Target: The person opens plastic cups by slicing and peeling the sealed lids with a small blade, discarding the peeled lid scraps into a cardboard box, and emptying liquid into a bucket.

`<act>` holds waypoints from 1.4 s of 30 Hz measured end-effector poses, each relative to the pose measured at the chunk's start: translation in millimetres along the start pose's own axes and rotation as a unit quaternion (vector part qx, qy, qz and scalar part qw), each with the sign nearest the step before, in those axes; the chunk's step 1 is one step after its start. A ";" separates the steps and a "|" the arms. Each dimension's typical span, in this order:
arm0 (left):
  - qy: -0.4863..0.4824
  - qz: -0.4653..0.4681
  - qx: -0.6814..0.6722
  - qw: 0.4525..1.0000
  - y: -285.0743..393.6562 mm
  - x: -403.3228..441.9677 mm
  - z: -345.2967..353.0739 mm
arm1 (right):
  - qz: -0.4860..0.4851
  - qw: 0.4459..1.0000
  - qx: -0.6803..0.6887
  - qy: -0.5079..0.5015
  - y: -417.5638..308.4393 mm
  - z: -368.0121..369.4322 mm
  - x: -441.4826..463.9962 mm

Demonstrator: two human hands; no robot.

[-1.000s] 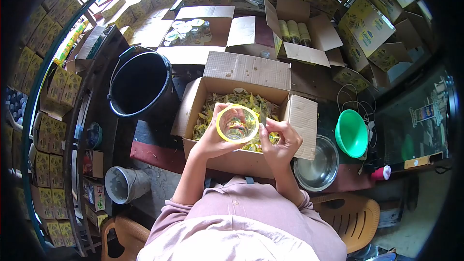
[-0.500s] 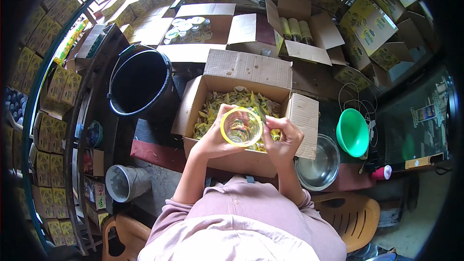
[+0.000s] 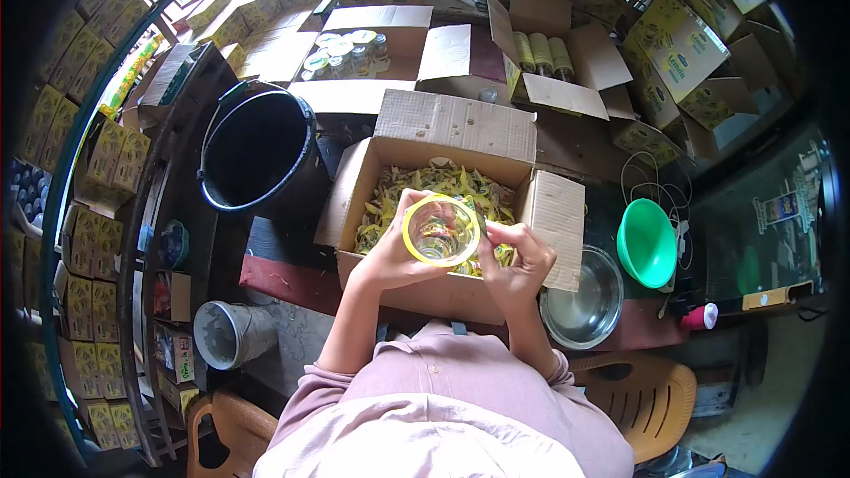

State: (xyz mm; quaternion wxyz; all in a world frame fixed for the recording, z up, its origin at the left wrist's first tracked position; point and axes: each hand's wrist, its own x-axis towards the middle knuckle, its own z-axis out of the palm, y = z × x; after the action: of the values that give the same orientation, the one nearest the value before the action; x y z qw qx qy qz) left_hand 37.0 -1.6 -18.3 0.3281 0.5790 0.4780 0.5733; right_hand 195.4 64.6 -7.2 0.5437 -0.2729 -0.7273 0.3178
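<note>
Can count two hands (image 3: 516, 264), one yellow-rimmed clear cup (image 3: 441, 232), three yellow cylinders (image 3: 542, 55), two buckets (image 3: 257, 155), one green bowl (image 3: 645, 243), one shiny basin (image 3: 580, 305), and small packets (image 3: 443, 181) beyond exact counting.

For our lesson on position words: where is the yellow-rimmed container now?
In the head view, the yellow-rimmed container is central, in the left hand, over the carton, beside the right hand.

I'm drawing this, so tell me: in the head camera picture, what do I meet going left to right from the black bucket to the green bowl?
Black bucket → left hand → clear yellow-rimmed jar → right hand → shiny round basin → green bowl.
</note>
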 end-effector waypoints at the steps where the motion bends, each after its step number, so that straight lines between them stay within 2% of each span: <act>1: -0.005 -0.010 0.016 1.000 -0.8 -0.7 -0.2 | -0.004 1.000 -0.002 0.001 0.2 0.8 0.3; 7: -0.036 -0.016 -0.010 0.999 -3.2 -1.8 2.4 | 0.026 0.999 0.034 -0.002 6.5 1.5 2.2; 13: -0.008 -0.047 -0.095 0.994 1.3 -1.9 2.0 | 0.009 0.999 0.034 0.001 4.9 -0.8 -0.6; 16: -0.062 -0.012 0.008 0.998 0.8 -1.1 0.5 | 0.034 0.999 0.041 -0.011 6.5 0.6 1.9; 19: -0.056 -0.028 -0.027 0.998 4.0 -1.1 2.8 | 0.036 0.998 0.051 -0.016 8.1 0.6 3.7; 22: -0.044 0.014 -0.048 0.998 -5.1 1.8 1.6 | 0.042 0.998 0.045 -0.001 7.5 1.5 3.4; 25: 0.018 -0.036 -0.143 0.989 -5.4 3.5 8.3 | 0.024 0.999 0.032 0.016 5.6 3.3 5.3; 30: 0.065 0.059 -0.057 0.995 -17.3 2.8 19.2 | -0.012 1.000 -0.003 0.024 6.1 10.6 4.5; 33: 0.085 0.027 -0.068 0.994 -22.6 1.9 20.7 | -0.026 0.999 -0.018 0.035 5.6 10.1 2.5; 36: 0.090 0.033 -0.055 0.994 -24.1 3.0 19.4 | -0.038 0.998 -0.034 0.041 3.2 9.9 0.9; 42: 0.047 0.029 -0.033 0.998 -22.7 0.9 16.6 | -0.033 0.998 -0.031 0.035 4.2 9.9 2.9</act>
State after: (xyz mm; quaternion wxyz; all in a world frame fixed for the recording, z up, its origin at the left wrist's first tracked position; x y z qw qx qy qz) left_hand 49.1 9.5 -41.2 0.3073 0.5536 0.4564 0.6251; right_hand 185.3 67.9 -10.7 0.5702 -0.2764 -0.7258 0.2676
